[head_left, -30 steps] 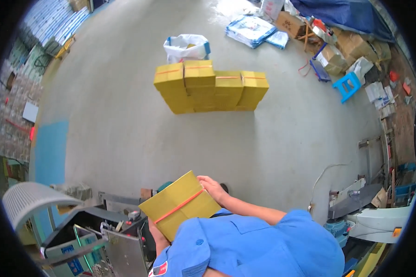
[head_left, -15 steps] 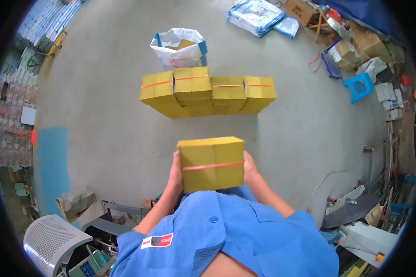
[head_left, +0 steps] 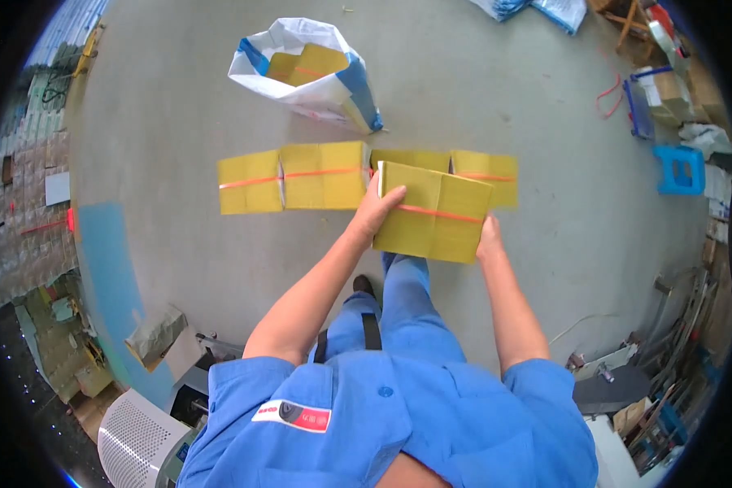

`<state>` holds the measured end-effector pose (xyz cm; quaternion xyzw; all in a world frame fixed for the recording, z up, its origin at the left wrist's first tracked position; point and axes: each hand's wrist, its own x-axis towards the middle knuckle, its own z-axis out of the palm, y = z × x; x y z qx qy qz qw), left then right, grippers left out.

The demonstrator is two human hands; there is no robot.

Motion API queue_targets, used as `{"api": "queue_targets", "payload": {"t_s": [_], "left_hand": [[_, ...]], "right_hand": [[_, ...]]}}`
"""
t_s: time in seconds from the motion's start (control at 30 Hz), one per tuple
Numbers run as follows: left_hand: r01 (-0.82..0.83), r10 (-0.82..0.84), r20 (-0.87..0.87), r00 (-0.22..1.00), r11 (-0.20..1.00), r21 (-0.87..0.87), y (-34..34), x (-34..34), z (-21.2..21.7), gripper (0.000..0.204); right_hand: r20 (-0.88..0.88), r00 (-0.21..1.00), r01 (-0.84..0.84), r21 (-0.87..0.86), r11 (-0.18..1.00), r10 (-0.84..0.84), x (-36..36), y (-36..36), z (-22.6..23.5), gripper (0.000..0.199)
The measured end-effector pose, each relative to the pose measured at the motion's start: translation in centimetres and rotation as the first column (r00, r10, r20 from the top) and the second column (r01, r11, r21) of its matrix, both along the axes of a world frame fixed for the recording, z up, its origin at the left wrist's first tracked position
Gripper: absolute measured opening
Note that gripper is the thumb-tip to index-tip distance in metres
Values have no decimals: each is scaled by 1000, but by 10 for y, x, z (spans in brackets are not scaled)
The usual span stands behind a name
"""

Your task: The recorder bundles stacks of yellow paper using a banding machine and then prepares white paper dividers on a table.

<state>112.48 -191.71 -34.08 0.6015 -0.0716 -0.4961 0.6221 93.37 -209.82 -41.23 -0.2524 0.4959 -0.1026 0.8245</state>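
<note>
Between my two hands is a yellow cardboard box [head_left: 433, 215] with an orange band around it, tilted a little. My left hand [head_left: 376, 205] grips its left side, thumb over the top face. On the right side my right hand [head_left: 489, 239] is closed against the edge, its fingers partly hidden. The held box overlaps a row of banded yellow boxes [head_left: 324, 177] on the floor and hides part of its right half. Beyond the row stands an open white woven bag [head_left: 317, 102] with blue edges, with yellow boxes [head_left: 321, 63] inside it.
A blue plastic stool [head_left: 680, 170] and cartons [head_left: 667, 91] are at the right. Folded bags [head_left: 561, 11] lie at the far right. Near left are a perforated metal cover [head_left: 141, 439] and a grey-covered box [head_left: 156, 335]. Stacked goods [head_left: 26, 215] line the left side.
My hands have carried the box forward and to the right, from close to my body to over the row. The row and the bag now appear nearer.
</note>
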Motion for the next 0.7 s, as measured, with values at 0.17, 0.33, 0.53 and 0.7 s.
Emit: {"api": "queue_targets", "payload": {"t_s": [0.17, 0.33, 0.53, 0.7], "left_hand": [[-147, 141, 42, 989, 941, 306, -20, 30, -52, 66], [-160, -104, 320, 942, 697, 699, -31, 16, -83, 70], [-245, -137, 450, 882, 682, 689, -37, -5, -70, 77], [-259, 4, 448, 894, 820, 510, -15, 2, -26, 64]], "right_hand": [[-115, 991, -75, -31, 997, 71, 58, -17, -40, 45], [-281, 937, -251, -121, 960, 209, 97, -36, -87, 45], [-306, 935, -219, -94, 971, 182, 91, -39, -109, 45], [-445, 882, -236, -131, 963, 156, 75, -44, -118, 49]]}}
